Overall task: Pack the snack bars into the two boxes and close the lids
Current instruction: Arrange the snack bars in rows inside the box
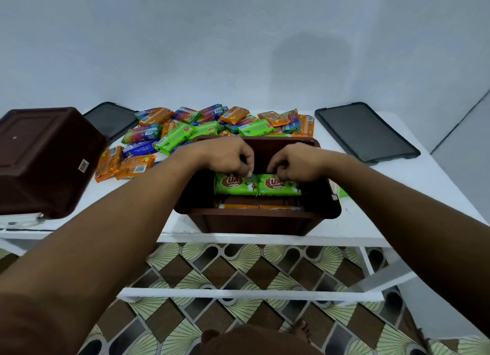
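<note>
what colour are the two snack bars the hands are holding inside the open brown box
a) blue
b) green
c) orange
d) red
B: the left hand and right hand pinch two green snack bars, side by side inside the brown box.

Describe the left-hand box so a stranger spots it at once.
On the white table, left of the heap of orange, green and blue snack bars, sits a dark brown plastic box. Unlike the open brown box at the centre, it is upturned, showing its base and a barcode sticker.
</note>
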